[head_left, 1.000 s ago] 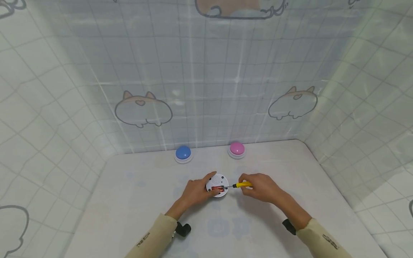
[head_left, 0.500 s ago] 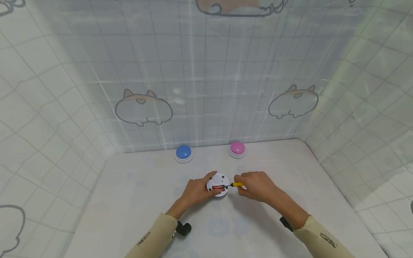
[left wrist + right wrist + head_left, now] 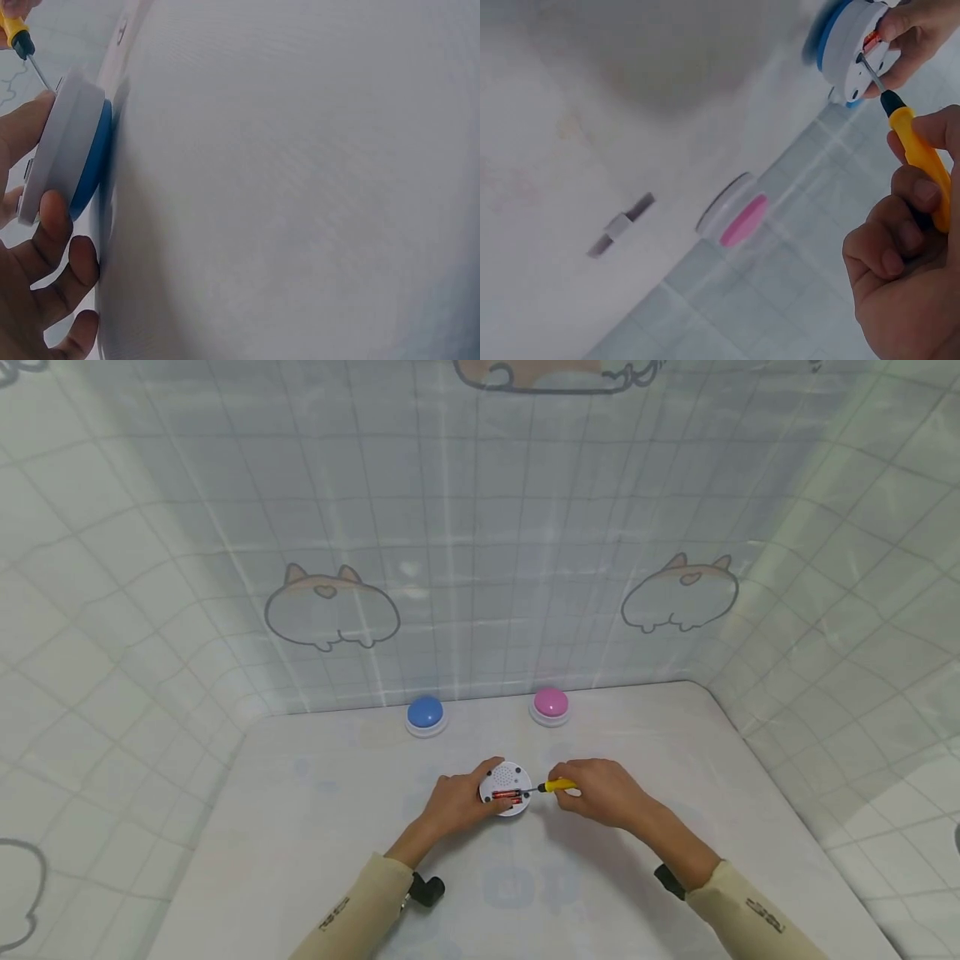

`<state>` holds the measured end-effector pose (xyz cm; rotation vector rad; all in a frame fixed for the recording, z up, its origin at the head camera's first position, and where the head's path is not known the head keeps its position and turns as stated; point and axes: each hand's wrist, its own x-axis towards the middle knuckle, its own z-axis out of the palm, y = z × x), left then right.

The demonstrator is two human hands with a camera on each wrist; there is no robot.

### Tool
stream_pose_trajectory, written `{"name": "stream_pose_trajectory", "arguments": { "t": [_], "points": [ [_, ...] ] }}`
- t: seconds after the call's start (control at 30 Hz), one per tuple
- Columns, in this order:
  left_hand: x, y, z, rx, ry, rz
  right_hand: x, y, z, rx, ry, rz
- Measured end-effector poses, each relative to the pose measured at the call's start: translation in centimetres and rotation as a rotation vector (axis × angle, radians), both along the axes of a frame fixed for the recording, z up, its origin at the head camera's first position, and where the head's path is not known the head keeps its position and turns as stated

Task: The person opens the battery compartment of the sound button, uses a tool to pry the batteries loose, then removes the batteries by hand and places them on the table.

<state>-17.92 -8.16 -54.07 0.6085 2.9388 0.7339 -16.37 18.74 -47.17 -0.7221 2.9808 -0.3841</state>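
Note:
My left hand (image 3: 453,807) grips a round white push-button device (image 3: 504,775) turned upside down, thumb on its underside and fingers at its far rim. Its blue dome (image 3: 94,165) faces the table in the left wrist view. Red batteries (image 3: 506,795) show in the uncovered battery compartment, partly hidden by the thumb. My right hand (image 3: 603,795) holds a yellow-handled screwdriver (image 3: 559,785) pointing left. In the right wrist view, the screwdriver's metal shaft (image 3: 872,73) reaches the edge of the battery compartment; its exact contact is too small to tell.
A blue push button (image 3: 425,713) and a pink push button (image 3: 551,703) stand along the table's back edge. A small grey strip-like piece (image 3: 619,225) lies on the table (image 3: 337,793) in the right wrist view. Patterned sheets enclose the back and both sides.
My right hand and the screwdriver moved left toward the device, then back slightly to the right. The left hand and the device have stayed in place.

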Motion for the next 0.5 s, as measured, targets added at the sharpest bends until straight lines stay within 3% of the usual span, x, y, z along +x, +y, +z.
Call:
{"name": "stream_pose_trajectory", "arguments": {
  "t": [0.5],
  "points": [
    [-0.20,0.05,-0.43,-0.026,-0.015,0.013,-0.21,0.99,-0.87,-0.192,-0.077,-0.033]
  ]
}}
